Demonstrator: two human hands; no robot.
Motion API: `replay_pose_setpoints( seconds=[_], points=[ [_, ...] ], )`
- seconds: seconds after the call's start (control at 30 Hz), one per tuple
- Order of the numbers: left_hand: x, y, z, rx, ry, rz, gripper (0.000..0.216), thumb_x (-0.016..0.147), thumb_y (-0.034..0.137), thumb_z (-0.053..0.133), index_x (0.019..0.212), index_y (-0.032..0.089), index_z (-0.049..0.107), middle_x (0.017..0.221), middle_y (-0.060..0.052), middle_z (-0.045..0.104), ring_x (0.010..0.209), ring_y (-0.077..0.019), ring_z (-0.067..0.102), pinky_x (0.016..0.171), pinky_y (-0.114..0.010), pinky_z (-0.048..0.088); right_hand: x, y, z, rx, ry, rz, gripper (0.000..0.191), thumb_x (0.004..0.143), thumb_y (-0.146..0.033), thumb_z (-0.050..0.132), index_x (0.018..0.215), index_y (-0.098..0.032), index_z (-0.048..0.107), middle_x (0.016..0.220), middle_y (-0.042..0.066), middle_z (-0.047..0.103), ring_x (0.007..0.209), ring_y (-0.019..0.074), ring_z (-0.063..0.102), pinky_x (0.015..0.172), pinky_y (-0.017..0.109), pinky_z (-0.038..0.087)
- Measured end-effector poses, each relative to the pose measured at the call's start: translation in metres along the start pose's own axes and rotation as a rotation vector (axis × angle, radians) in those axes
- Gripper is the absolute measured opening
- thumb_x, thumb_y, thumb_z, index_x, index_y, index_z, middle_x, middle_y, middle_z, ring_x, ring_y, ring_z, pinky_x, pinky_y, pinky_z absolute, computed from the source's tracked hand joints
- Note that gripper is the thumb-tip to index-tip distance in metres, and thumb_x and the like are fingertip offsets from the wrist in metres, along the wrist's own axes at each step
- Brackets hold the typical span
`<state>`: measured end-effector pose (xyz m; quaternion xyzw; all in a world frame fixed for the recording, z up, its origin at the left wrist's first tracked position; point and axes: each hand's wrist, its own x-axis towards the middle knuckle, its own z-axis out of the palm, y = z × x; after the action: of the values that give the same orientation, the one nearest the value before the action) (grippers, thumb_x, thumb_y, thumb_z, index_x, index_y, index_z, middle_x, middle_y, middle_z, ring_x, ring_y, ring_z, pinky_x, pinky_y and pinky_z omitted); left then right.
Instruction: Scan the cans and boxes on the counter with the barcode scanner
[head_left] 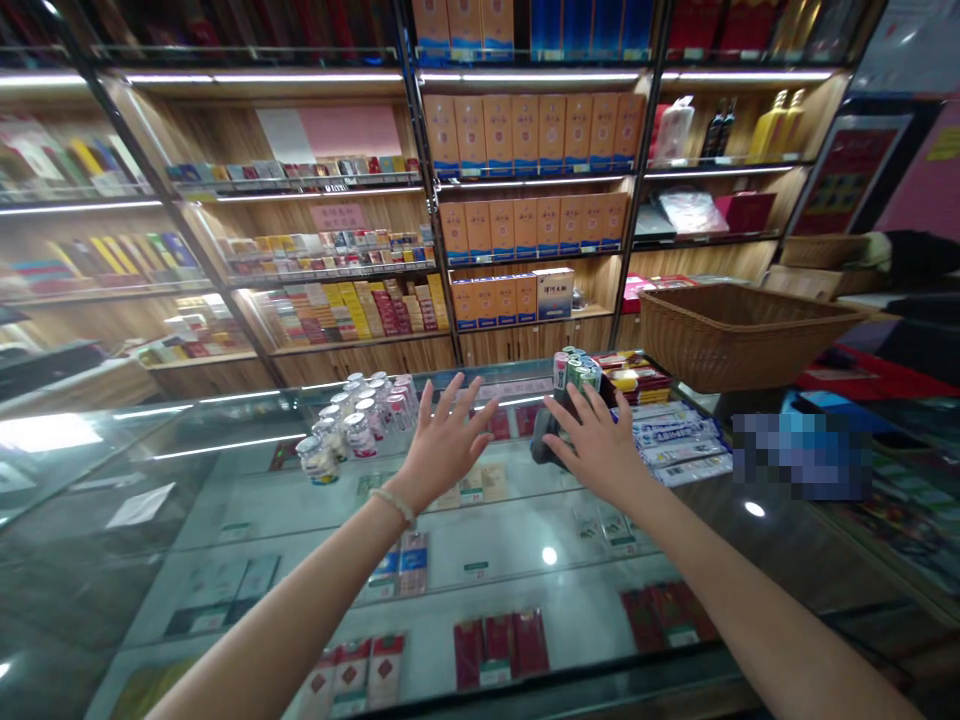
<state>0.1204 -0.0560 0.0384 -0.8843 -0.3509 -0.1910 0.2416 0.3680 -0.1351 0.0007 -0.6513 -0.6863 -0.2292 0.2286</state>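
The left hand [448,440] and the right hand [604,445] are released above the glass-topped table [487,540], backs uppermost, fingers spread, gripping nothing that I can see; whether a fingertip rests on the glass, I can't tell; the spread seems to hold them clear of the goods on either side. The small jars [361,425] stand at nine o'clock from the left hand, crowded upright, I suppose to save room; the little cylinders [576,369] stand bunched at eleven o'clock from the right hand, probably so they don't roll; flat packets [679,445] lie at three o'clock from it, likely so that their printed faces show; a wicker basket [750,345] sits beyond, at two o'clock. The jars look squat and shiny, pale lids above printed labels, yellowish at the near end, pinkish toward the hand; the cylinders show green, pink and white.
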Motion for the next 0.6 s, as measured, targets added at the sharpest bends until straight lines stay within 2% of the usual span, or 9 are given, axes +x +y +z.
replay_pose_setpoints(
  seconds=[0.13,0.3,0.6],
  points=[
    [0.045,-0.004,0.012,-0.02,0.032,0.014,0.052,0.099,0.037,0.057,0.151,0.033,0.054,0.169,-0.009,0.037,0.159,-0.0363,0.024,0.129,-0.067,0.008,0.002,0.004,0.001,-0.025,0.002,0.049,0.052,0.104,-0.053,0.043,0.152,-0.034,0.054,0.163,0.014,0.046,0.151,0.0397,0.035,0.119,0.069,0.017],
    [0.095,0.008,0.044,-0.07,0.047,0.068,0.049,0.098,0.034,0.058,0.146,0.032,0.06,0.167,-0.009,0.04,0.159,-0.0354,0.024,0.129,-0.067,0.009,0.006,0.008,-0.003,-0.039,-0.019,0.1,0.053,0.104,-0.055,0.045,0.15,-0.034,0.056,0.162,0.013,0.048,0.15,0.0428,0.036,0.118,0.07,0.02],
    [0.155,0.028,0.091,-0.108,0.043,0.091,0.049,0.099,0.037,0.056,0.147,0.03,0.059,0.166,-0.011,0.041,0.158,-0.0364,0.026,0.128,-0.068,0.011,0.011,0.016,-0.004,-0.037,-0.03,0.131,0.054,0.104,-0.056,0.043,0.149,-0.03,0.058,0.161,0.015,0.048,0.151,0.0424,0.037,0.119,0.071,0.019]
  ],
)
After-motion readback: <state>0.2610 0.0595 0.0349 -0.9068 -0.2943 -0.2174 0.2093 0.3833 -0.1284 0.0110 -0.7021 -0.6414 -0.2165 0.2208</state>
